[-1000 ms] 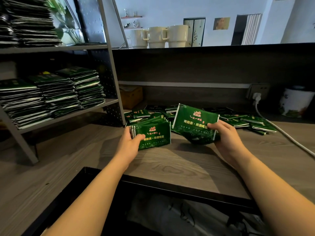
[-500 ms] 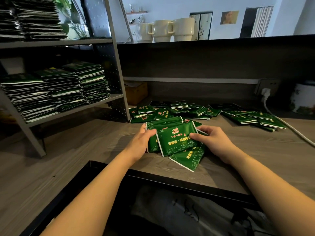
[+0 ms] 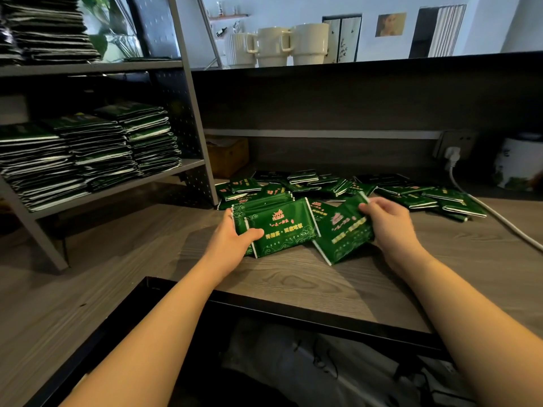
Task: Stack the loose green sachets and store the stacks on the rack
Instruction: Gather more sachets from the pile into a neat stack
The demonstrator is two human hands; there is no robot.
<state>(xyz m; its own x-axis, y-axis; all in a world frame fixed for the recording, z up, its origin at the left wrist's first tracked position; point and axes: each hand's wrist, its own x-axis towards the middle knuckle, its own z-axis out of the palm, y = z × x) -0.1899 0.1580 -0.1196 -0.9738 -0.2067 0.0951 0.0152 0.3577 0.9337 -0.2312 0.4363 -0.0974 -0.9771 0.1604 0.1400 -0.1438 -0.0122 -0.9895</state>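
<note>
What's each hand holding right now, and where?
Left hand grips a stack of sachets by its left end. Right hand pinches a single sachet at its top right corner.

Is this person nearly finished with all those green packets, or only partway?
Partway. Done: several tall stacks already sit on the rack. In hand: the left hand grips a small bundle while the right hand holds another sachet. Left: many loose sachets lie scattered on the table.

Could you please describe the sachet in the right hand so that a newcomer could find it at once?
On the grey wooden desk, before the scattered green foil sachets, the right hand pinches one green sachet. Unlike those lying flat, it tilts up beside the left hand's stack.
</note>
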